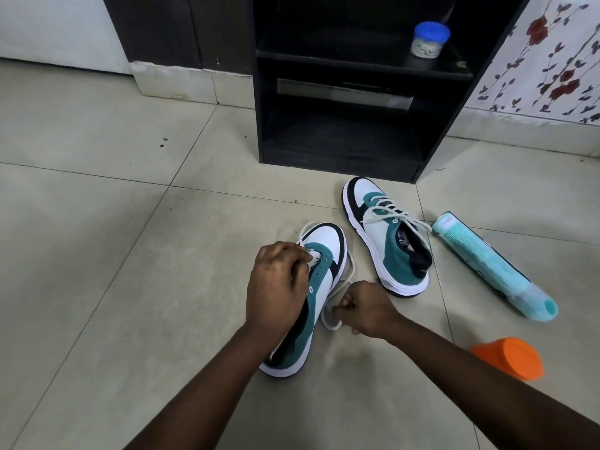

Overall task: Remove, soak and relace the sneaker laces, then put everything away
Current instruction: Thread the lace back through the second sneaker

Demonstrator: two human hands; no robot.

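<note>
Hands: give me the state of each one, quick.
Left hand: fingers pinch the lace at the near sneaker's front eyelets.
Right hand: fingers curled, pinching the loose end of that lace beside the sneaker.

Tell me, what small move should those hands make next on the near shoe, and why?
Probably the right hand should draw the lace it pinches through an eyelet: the near sneaker shows empty eyelets, the left hand steadies it, and the far sneaker is laced.

Bare floor (97,254) left; second sneaker (386,235), bottle (487,261) crowd right.
</note>
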